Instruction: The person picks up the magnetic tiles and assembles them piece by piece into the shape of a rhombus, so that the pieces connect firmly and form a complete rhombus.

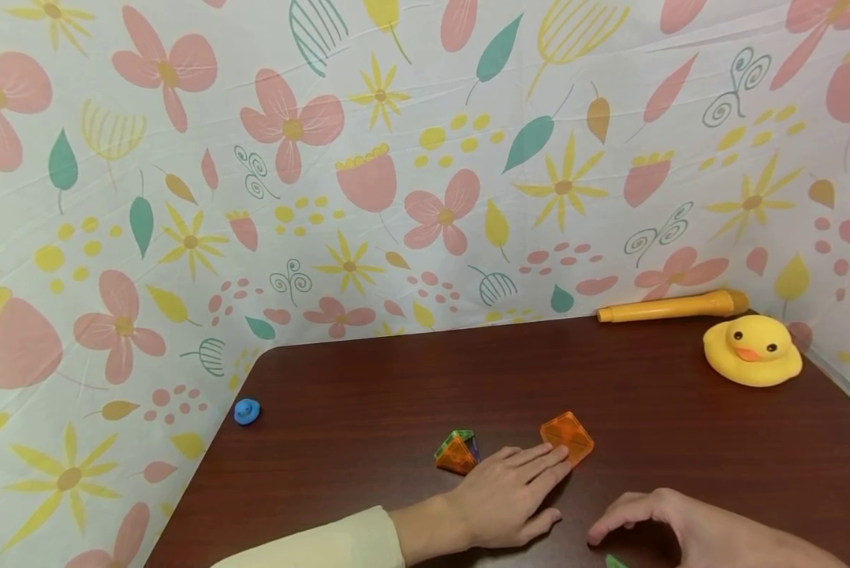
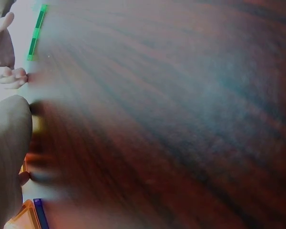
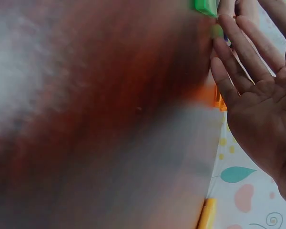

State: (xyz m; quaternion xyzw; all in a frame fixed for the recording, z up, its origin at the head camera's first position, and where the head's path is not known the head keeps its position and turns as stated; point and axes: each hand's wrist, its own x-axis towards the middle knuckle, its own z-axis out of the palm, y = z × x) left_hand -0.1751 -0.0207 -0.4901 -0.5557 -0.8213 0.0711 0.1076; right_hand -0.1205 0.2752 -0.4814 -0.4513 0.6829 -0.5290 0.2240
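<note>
My left hand [image 1: 503, 501] lies with straight fingers, its fingertips on an orange see-through tile [image 1: 569, 434] flat on the table. Beside the back of that hand stands a small built shape [image 1: 456, 454] of orange, green and dark blue tiles, partly hidden by the hand. To the right, my right hand [image 1: 687, 525] hovers with thumb and fingers apart, holding nothing. A green tile [image 1: 613, 561] shows under it at the bottom of the head view; its edge is longer in the left wrist view. The right wrist view shows the right palm [image 3: 262, 109] with loosely extended fingers.
A small blue duck [image 1: 246, 411] sits at the table's left edge. At the back right are a yellow duck [image 1: 753, 350] and a yellow microphone-like stick [image 1: 673, 306]. Flower-patterned cloth [image 1: 411, 158] hangs behind the dark wooden table [image 1: 368, 386].
</note>
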